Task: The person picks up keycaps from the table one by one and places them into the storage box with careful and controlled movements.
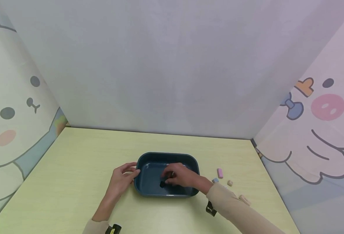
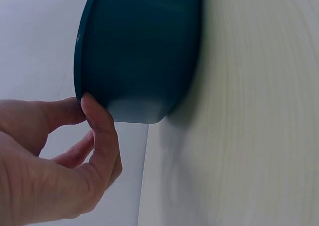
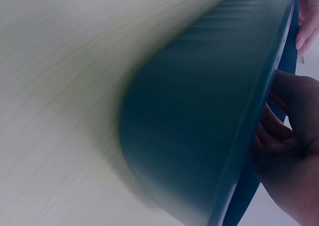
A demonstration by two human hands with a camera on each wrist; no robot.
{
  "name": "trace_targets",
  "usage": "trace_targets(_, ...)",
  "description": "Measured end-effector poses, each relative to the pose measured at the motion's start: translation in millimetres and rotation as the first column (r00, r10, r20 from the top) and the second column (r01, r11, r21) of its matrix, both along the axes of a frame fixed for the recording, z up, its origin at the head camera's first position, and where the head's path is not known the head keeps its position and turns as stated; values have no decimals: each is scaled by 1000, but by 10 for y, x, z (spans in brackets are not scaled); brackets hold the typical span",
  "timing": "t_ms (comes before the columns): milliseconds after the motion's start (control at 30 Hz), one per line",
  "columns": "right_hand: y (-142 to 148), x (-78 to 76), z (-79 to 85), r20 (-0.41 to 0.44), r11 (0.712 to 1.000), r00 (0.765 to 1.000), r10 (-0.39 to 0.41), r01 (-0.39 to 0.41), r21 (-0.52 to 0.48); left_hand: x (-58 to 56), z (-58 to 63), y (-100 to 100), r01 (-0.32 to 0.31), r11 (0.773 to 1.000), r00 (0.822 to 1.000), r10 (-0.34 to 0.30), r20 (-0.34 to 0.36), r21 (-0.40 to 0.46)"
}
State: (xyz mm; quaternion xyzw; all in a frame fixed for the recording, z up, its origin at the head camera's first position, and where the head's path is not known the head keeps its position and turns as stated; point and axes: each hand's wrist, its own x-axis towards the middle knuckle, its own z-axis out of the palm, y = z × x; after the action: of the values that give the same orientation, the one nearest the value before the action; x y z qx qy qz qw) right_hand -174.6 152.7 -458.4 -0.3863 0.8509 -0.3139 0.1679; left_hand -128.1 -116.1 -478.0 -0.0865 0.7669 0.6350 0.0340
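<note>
A dark blue basin (image 1: 149,179) is set on the desk (image 1: 95,156). Its left rim is pinched by the left hand (image 1: 122,180), between the thumb and a bent finger. The right hand (image 1: 181,175) is held inside the basin with its fingers curled; a small black object (image 1: 162,184) is seen at their tips, but whether it is gripped or merely touched cannot be told. To the basin's right, a pink block (image 1: 220,173), a light blue block (image 1: 215,180), a small beige piece (image 1: 230,183) and a longer beige piece (image 1: 245,200) are scattered, the last just beside the right sleeve (image 1: 233,208).
</note>
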Motion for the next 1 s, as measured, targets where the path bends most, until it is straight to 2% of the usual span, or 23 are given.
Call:
trace_targets(233,101,17,2,13,995,1000,-10,11,-97,-9,-4,-1,1,1000,1000,-1,1,1)
trace_targets(533,235,23,24,-112,992,992,-50,37,-121,-14,-10,-2,1,1000,1000,-1,1,1)
trace_targets(1000,372,93,27,-152,978,971,-182,163,-127,-15,-8,0,-1,1000,1000,1,5,-5)
